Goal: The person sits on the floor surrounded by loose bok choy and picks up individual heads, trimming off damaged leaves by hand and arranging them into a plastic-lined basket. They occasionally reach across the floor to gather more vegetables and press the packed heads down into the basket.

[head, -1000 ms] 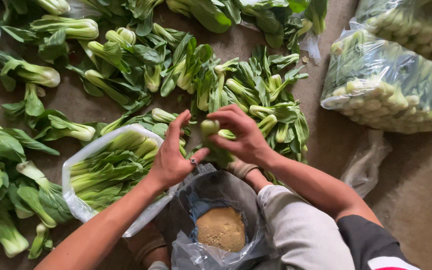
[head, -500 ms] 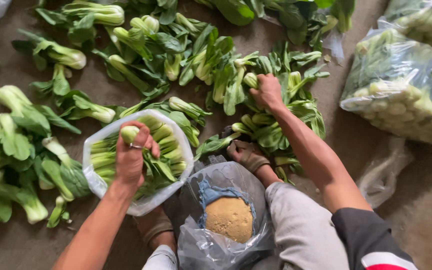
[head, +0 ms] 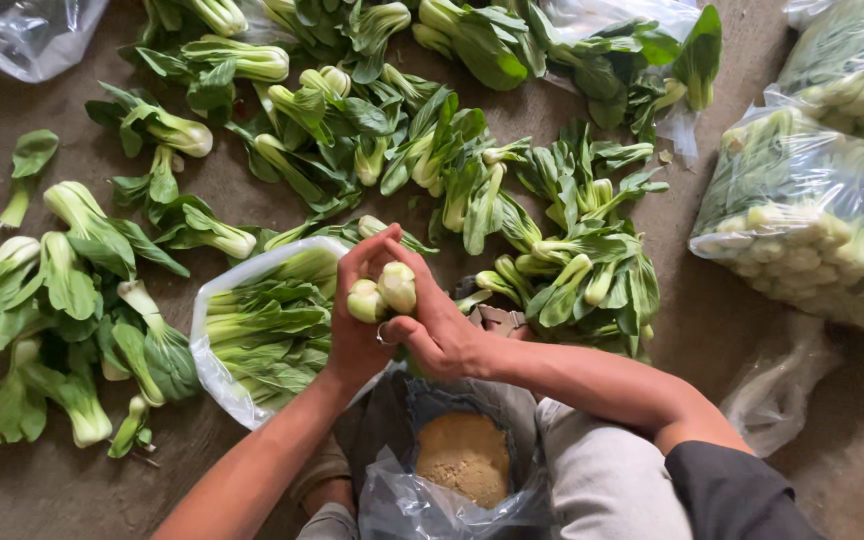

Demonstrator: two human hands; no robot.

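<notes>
Both hands have come back together since half a second ago, when the left one was down at the open bag and the right one was stretched out to the greens. Now two bok choy heads (head: 384, 290) sit between them, pale stem ends up, just above the near edge of the open plastic bag (head: 214, 370). The left hand (head: 357, 330) wraps the pair from the left side; the right hand (head: 442, 335) presses in from the right, fingers closed over the stems, so the two hands clamp the heads together. That bag, already holding leafy heads, lies on the floor just left of the hands. Below them, between the person's knees, a crumpled bag holds a tan powdery mass (head: 464, 455). Loose bok choy (head: 572, 270) spreads over the floor (head: 712, 330) beyond the hands and to the left. At far right lie filled clear bags of greens (head: 812, 230).
</notes>
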